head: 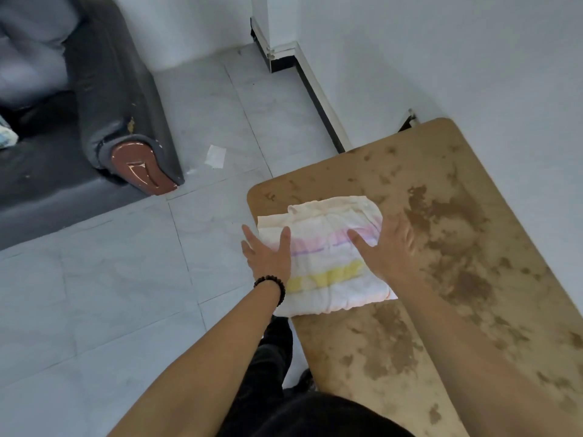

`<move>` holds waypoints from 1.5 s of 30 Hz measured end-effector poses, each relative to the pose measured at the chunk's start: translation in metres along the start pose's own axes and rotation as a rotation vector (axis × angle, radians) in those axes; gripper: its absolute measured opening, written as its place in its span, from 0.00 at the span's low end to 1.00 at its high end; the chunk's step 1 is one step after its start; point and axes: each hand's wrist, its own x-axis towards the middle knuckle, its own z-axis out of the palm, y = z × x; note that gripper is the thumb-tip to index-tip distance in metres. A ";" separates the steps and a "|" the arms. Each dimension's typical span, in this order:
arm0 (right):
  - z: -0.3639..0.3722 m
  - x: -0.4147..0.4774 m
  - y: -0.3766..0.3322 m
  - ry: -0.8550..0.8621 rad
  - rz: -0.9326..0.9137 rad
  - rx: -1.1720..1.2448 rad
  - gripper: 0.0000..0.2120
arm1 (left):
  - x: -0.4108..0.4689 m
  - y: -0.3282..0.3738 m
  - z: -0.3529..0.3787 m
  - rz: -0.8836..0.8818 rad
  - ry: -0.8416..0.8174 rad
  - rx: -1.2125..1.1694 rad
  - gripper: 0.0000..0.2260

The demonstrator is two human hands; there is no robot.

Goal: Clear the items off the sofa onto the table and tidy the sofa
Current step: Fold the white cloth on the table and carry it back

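folded white towel with pink and yellow stripes sits mid-frame on the stained brown wooden table; left hand and right hand rest flat on it, fingers straight, gripping nothing; I'd press evenly, square the edges, nudge it off the rim

A folded cloth, white with pink and yellow bands, is laid flat on the stained brown table, at the corner nearest the sofa and reaching the table's left edge. It is pressed from both sides by flat hands with straight fingers: the left hand, with a dark bead bracelet on its wrist, at the cloth's left border, and the right hand at its right border. A paper scrap is seen on the tiled floor beside the sofa's armrest.
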 end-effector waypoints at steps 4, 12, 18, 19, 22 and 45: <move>0.009 0.030 -0.018 0.060 -0.115 -0.063 0.43 | 0.016 0.015 0.018 0.048 0.068 0.094 0.39; 0.044 0.031 -0.017 0.058 -0.089 0.021 0.41 | 0.039 -0.005 0.042 0.134 0.100 0.305 0.30; 0.037 0.011 -0.007 -0.141 -0.008 0.058 0.54 | 0.022 -0.035 0.015 0.200 0.096 0.278 0.20; 0.034 0.011 -0.007 -0.176 -0.017 0.023 0.54 | 0.021 -0.039 0.009 0.187 0.083 0.264 0.21; 0.027 0.013 -0.009 -0.146 -0.022 -0.030 0.47 | 0.025 -0.038 -0.004 0.116 0.065 0.210 0.30; -0.004 -0.168 -0.134 0.058 -0.523 0.384 0.21 | -0.103 0.007 -0.177 0.344 0.666 -0.172 0.20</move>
